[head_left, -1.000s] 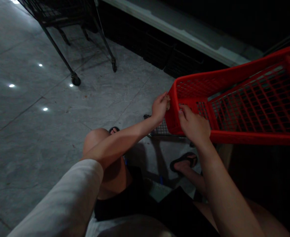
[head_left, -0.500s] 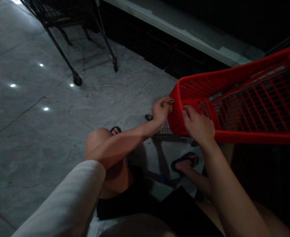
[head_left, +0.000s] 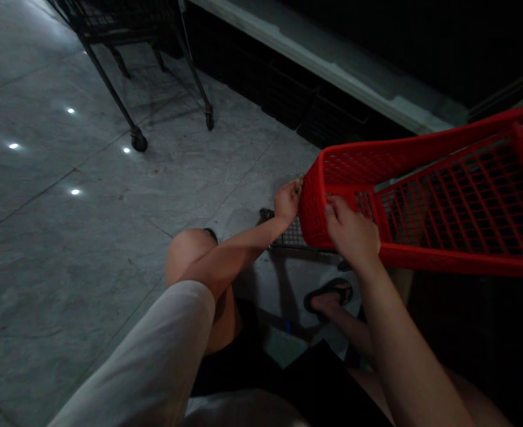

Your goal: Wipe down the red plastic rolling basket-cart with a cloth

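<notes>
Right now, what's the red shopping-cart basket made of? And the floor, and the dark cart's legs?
The red shopping-cart basket looks like moulded plastic, perhaps faintly glossy: solid red, patterned with holes. The floor seems polished stone or stone-look tile: straight seams, bright reflections. The dark cart's legs are probably dull metal, being thin and straight.

Pale sleeve [head_left: 155, 338], dark flip-flop [head_left: 342, 290], seemingly black shorts [head_left: 319, 379]

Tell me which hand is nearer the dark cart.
Left. The left hand is outside the red basket, toward the dark cart; the right hand is farther, on the basket's rim.
</notes>
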The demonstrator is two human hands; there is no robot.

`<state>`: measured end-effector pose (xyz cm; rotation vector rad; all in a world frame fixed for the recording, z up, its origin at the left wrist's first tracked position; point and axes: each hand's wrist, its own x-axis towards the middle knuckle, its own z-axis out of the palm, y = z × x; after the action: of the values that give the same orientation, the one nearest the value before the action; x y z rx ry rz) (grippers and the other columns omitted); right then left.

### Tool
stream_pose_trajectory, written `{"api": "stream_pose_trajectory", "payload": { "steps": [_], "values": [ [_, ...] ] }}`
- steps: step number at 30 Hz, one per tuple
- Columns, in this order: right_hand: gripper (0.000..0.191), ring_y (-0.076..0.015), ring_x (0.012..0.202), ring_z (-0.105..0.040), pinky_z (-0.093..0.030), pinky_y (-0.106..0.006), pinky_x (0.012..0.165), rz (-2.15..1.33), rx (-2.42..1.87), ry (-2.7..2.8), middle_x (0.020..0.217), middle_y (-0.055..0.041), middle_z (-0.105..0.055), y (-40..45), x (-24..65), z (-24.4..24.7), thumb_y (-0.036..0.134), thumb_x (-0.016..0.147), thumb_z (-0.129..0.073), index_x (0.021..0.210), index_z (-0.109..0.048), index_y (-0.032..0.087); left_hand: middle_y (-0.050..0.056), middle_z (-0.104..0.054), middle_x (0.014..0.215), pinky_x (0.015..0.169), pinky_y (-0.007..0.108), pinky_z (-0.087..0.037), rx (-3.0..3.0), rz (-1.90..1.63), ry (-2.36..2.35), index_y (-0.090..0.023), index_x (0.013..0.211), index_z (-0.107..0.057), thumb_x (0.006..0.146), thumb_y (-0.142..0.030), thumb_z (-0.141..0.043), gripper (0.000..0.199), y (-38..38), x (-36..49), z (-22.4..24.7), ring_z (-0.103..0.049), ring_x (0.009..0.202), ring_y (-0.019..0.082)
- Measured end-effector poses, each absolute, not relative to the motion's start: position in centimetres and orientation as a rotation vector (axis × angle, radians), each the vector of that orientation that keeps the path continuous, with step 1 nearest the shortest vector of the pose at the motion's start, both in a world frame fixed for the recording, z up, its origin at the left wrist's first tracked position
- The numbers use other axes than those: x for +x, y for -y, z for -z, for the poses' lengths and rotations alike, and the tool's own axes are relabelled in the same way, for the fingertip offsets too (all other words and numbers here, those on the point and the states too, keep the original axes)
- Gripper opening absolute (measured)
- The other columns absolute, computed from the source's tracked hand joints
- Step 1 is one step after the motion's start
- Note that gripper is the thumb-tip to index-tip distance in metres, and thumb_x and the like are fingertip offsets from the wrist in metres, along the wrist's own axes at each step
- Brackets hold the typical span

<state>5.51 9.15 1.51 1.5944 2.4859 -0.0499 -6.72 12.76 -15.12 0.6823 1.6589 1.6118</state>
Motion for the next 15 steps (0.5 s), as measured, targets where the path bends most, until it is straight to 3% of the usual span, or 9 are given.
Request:
{"api": "stream_pose_trajectory", "payload": {
  "steps": [3,7,12,15],
  "values": [
    [0.059,-0.0336,0.093,-0.079,-0.056,-0.040,0.078,0.035,1.591,-2.481,0.108,-0.0159,-0.085,-9.1,5.7,-1.7,0.044,0.110,-0.029,0.153,-0.065,0.023,0.012,-0.083,0.116,0.113,0.040,-0.057,0.673,-1.541,-1.696,-0.015,0.103,-0.080,0.097,-0.002,-0.054,0.029,-12.7,-6.5,15.0,-0.075,0.115,0.025],
    [0.059,-0.0333,0.090,-0.079,-0.056,-0.040,0.077,0.006,1.609,-2.471,0.105,-0.0161,-0.085,-9.2,5.9,-1.7,0.044,0.110,-0.030,0.151,-0.067,0.022,0.008,-0.082,0.125,0.113,0.037,-0.058,0.668,-1.701,-1.588,-0.017,0.134,-0.075,0.098,0.000,-0.049,0.047,-14.0,-7.0,12.0,-0.076,0.116,0.020],
    [0.061,-0.0340,0.091,-0.079,-0.058,-0.043,0.080,0.038,1.613,-2.468,0.106,-0.0171,-0.084,-9.4,5.8,-1.5,0.047,0.112,-0.027,0.151,-0.066,0.021,0.000,-0.072,0.150,0.133,0.043,-0.044,0.957,-1.841,-1.548,-0.030,0.140,-0.074,0.097,-0.003,-0.055,0.054,-13.1,-7.1,9.1,-0.062,0.147,0.021],
    [0.061,-0.0357,0.093,-0.079,-0.057,-0.044,0.081,0.058,1.615,-2.481,0.108,-0.0189,-0.084,-9.4,5.7,-1.5,0.046,0.112,-0.027,0.152,-0.066,0.020,0.002,-0.067,0.157,0.137,0.043,-0.039,1.053,-1.793,-1.588,-0.028,0.140,-0.074,0.097,-0.001,-0.050,0.057,-10.9,-6.0,10.7,-0.056,0.154,0.019]
  ]
}}
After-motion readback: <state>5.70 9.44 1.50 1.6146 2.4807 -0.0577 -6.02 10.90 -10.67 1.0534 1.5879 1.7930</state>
